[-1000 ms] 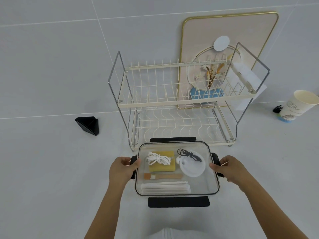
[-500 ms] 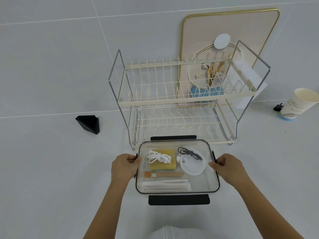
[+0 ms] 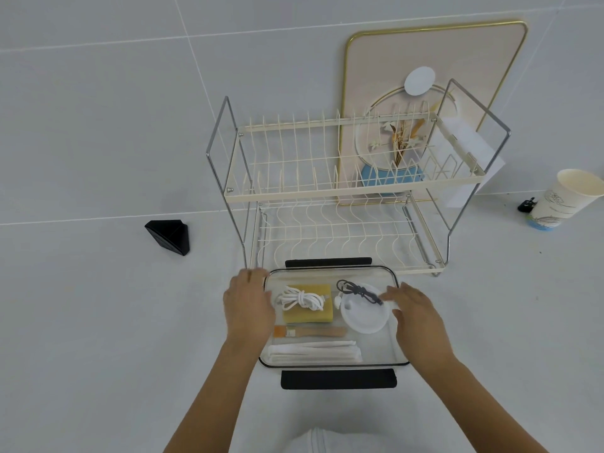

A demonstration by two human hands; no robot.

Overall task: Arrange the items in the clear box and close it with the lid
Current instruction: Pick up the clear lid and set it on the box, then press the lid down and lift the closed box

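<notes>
Palms press flat on the clear rectangular lidded box (image 3: 333, 361) fronting the cream wire dish rack (image 3: 343, 191): left hand (image 3: 248, 308) and right hand (image 3: 415, 318), fingers extended together. Long axis runs left-right. Inside lie a yellow sponge (image 3: 309, 317), white coiled cord (image 3: 300, 299), round white disc (image 3: 364, 317).

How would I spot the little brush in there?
Find the wire dish rack; the clear box sits right in front of it. Inside, below the yellow sponge and above the folded white cloth, lies the brush: the only wooden-handled item, with orange bristles.
</notes>
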